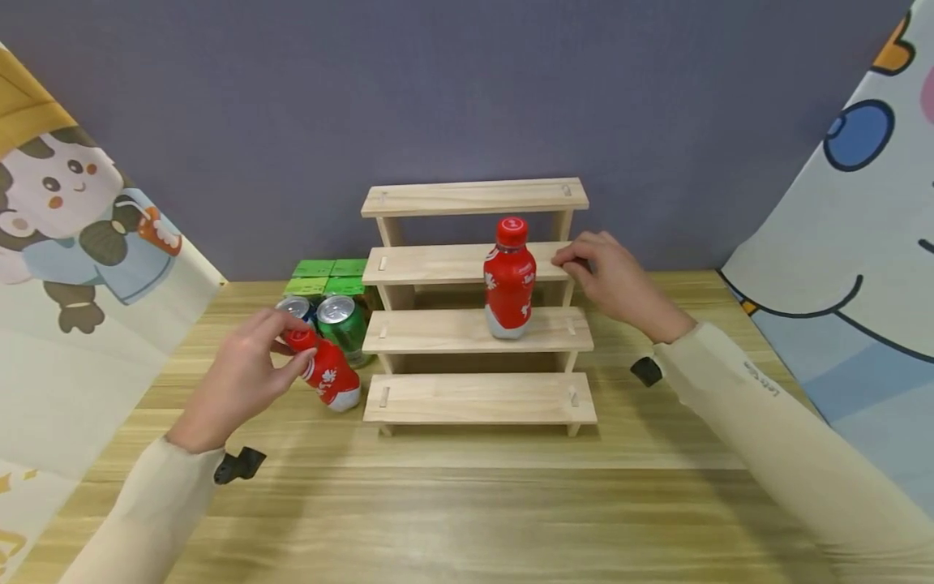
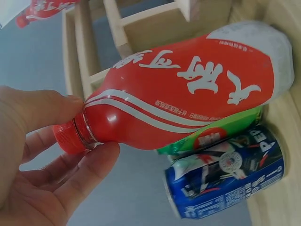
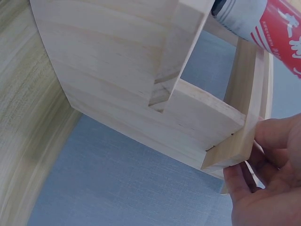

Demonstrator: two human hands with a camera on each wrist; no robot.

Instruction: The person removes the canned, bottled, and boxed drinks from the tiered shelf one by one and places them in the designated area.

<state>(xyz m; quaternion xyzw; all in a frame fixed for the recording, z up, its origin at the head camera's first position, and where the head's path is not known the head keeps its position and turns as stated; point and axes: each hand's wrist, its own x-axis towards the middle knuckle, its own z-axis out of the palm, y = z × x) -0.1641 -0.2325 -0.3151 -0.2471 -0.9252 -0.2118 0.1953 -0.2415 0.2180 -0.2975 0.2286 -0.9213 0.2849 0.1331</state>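
My left hand (image 1: 244,369) pinches the neck of a red plastic bottle (image 1: 334,375) just under its red cap. The bottle leans, with its white base toward the tabletop; I cannot tell whether it touches. My right hand (image 1: 620,284) grips the right end of a board on the wooden stepped rack (image 1: 477,397), and the right wrist view shows thumb and fingers (image 3: 237,181) around that end. Another red bottle (image 1: 509,284) stands upright on the second step from the bottom. Beside the left bottle are a green can (image 1: 343,324) and a blue can (image 2: 230,174).
Several green boxes (image 1: 328,276) stand behind the cans, left of the rack. A grey wall (image 1: 467,89) rises behind the rack, and printed panels (image 1: 73,389) flank the wooden tabletop (image 1: 467,511) on both sides.
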